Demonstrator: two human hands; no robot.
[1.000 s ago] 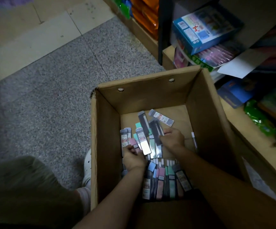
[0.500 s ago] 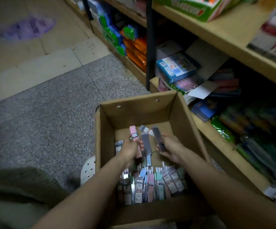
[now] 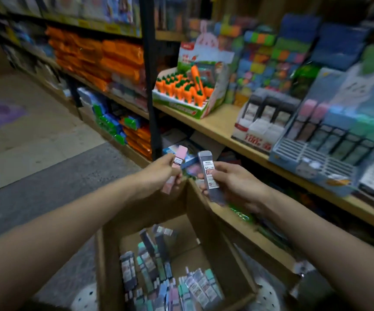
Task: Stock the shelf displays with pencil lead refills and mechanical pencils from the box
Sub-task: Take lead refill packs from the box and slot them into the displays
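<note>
Nearest, bottom centre: open cardboard box (image 3: 105, 265) on the floor; inside it many loose refills (image 3: 150, 265), grey, teal, pink and blue cases, some lying flat at the back, more packed upright toward the near wall; print on them is blurred. White perforated stool (image 3: 85, 297) shows partly beside the box at lower left.

Above the box, both forearms reach forward; left hand (image 3: 163, 173) pinches a pink case (image 3: 177, 164) between thumb and fingers, case tilted, upper end toward the shelf; right hand (image 3: 233, 185) has fingers curled round a grey case (image 3: 209, 173), held nearly upright, white label with red print facing the camera; more dark cases seem stacked behind it in the same hand, count cannot be told. The two cases are near each other, not touching, both in the air over the box's far wall.

Beyond the hands, wooden shelf (image 3: 217, 126) runs right; on it at right a blue display (image 3: 316, 158) with slotted front and rows of pink, blue and teal cases standing in it; just left of it a white-and-red display (image 3: 257, 133) with dark cases; further left a carrot display (image 3: 181, 93) of orange carrot-shaped items. Behind these, stacked colourful packs, blurred.

Far left: black upright (image 3: 150, 86); orange packs (image 3: 98, 57) piled on shelves past it; grey and beige floor (image 3: 36, 153).
</note>
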